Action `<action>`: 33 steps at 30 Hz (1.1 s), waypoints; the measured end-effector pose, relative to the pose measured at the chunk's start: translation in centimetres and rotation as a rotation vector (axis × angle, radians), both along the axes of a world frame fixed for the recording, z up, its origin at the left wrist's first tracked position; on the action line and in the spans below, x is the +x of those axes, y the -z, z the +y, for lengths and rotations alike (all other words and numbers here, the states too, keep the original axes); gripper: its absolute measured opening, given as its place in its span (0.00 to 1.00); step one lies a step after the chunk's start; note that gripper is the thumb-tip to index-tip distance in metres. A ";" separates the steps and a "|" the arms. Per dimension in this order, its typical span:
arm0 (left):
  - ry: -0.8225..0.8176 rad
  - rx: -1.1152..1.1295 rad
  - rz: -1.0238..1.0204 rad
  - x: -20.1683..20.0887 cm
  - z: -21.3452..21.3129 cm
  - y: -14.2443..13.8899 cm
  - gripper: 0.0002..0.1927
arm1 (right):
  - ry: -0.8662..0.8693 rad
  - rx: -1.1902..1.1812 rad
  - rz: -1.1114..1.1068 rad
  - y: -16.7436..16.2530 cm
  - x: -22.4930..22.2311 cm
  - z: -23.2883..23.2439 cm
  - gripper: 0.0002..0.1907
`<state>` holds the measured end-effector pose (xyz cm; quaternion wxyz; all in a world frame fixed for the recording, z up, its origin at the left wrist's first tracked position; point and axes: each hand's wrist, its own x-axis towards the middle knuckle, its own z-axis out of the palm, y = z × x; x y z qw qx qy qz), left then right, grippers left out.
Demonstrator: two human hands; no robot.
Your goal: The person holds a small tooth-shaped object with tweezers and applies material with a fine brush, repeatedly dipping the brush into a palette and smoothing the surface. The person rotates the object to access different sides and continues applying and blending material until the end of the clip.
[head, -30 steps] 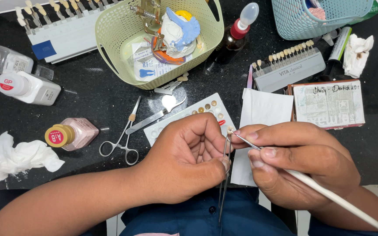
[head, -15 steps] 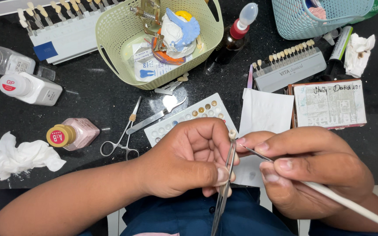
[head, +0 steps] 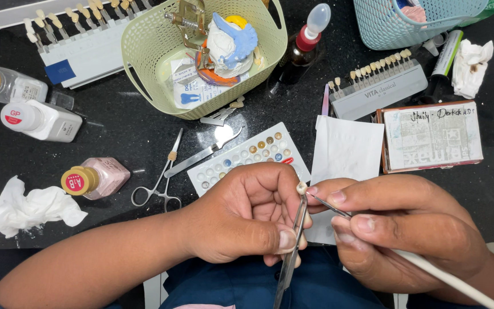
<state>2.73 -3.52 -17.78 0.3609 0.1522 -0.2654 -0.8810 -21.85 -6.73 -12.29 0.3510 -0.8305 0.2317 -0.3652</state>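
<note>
My left hand is closed around a pair of slim metal tweezers, whose tips clamp a small cream tooth crown. My right hand pinches a thin brush with a white handle; its fine metal tip touches the side of the crown. Both hands hover close together over the near edge of the black table, above my blue lap.
Behind the hands lie a white colour palette, white paper pad, scissors and a metal spatula. A green basket, shade guides, bottles and crumpled tissue crowd the table.
The tweezers swung more upright and the crown rose slightly. My right hand shifted right a little, keeping the brush tip at the crown.
</note>
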 end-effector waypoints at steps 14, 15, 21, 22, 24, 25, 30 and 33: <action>0.007 0.003 0.085 0.7 0.5 0.2 0.08 | -0.217 1.284 -0.511 0.4 -0.9 1.7 0.20; 0.012 0.004 0.076 0.7 0.4 0.2 0.08 | -0.231 1.341 -0.509 0.3 -0.9 1.5 0.20; 0.009 -0.008 0.052 0.7 0.4 0.0 0.08 | -0.256 1.220 -0.379 0.2 -1.1 0.9 0.19; 0.010 -0.012 0.051 0.7 0.4 0.0 0.08 | -0.211 1.036 -0.314 0.2 -1.2 0.9 0.19; 0.010 0.000 0.062 0.6 0.4 0.1 0.08 | -0.174 0.699 -0.177 0.4 -1.4 1.2 0.19; 0.011 0.005 0.066 0.6 0.4 0.1 0.08 | -0.147 0.546 -0.116 0.5 -1.6 1.2 0.19; 0.011 -0.004 0.078 0.5 0.4 0.3 0.08 | -0.083 0.227 -0.045 1.1 -1.5 1.4 0.20; 0.010 -0.014 0.090 0.5 0.4 0.4 0.07 | -0.081 0.203 -0.034 1.1 -1.4 1.5 0.21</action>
